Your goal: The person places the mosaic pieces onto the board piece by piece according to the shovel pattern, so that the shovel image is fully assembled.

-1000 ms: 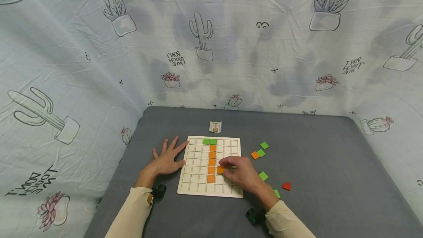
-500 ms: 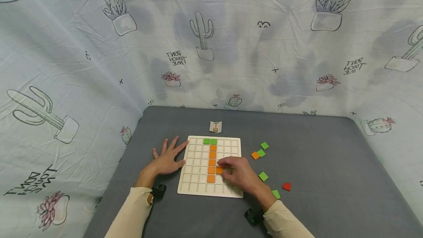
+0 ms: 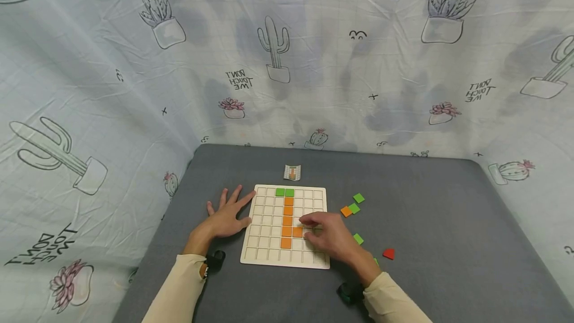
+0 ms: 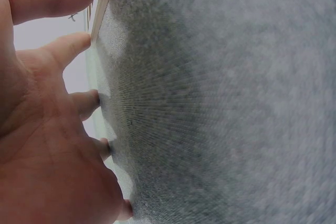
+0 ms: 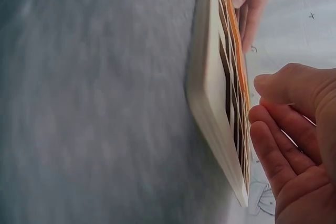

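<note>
A pale wooden grid board lies on the grey table. Orange square tiles form a column in it, topped by two green tiles. One more orange tile sits in the cell to the right of the column. My right hand is over the board's right side, loosely bent, thumb and fingertips just off that tile with nothing between them. With fingers spread, my left hand rests on the table, thumb and index fingertip at the board's left edge.
Right of the board lie loose green tiles, an orange tile and a red piece. A small pattern card is beyond the board's far edge. Printed cloth hangs behind and beside the table.
The right hand slid the orange tile left into the cell beside the column, then let go and drew back slightly to the right. The left hand stayed still.
</note>
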{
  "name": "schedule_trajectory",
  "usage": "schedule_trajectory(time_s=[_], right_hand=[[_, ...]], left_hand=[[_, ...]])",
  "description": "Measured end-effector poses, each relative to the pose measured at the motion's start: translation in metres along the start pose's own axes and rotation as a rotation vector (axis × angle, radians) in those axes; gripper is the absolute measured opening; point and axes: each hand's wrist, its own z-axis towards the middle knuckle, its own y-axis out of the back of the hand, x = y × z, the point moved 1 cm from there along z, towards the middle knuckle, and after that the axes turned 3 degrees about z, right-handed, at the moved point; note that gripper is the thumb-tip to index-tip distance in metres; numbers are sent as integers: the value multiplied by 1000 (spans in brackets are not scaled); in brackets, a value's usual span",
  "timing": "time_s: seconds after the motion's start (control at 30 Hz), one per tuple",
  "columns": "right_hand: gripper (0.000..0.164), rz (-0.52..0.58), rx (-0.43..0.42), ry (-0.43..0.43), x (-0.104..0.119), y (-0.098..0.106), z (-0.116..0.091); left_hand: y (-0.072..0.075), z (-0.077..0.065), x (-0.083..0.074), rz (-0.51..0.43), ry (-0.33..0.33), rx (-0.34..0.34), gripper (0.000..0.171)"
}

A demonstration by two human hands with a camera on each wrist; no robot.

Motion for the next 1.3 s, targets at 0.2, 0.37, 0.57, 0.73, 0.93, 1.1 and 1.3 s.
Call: schedule_trajectory(time_s=[0.2,0.37,0.57,0.73,0.93,1.1,1.3], right_hand=[[36,-9,-4,-46,-4,16,-6],[36,-37,-8,-70,-11,29,-11],[36,-51,-18,-82,-21,45,-16],[36,-86,-26,-60,-28,59,-19],[38,-141,-16,-48,-38,75,-20],[38,-158,1,-21,-47,86,-19],[37,-176,7,-1,-53,97,-14]], left_hand=[[-8,4,12,-6,-27,-28,78],[-6,2,13,-32,-42,-29,77],[-7,3,12,-22,-28,-30,77],[-11,7,17,-1,-20,-30,78],[-13,10,20,-6,-28,-33,78],[-10,7,16,-11,-34,-29,76],[-7,5,14,-15,-61,-37,76]])
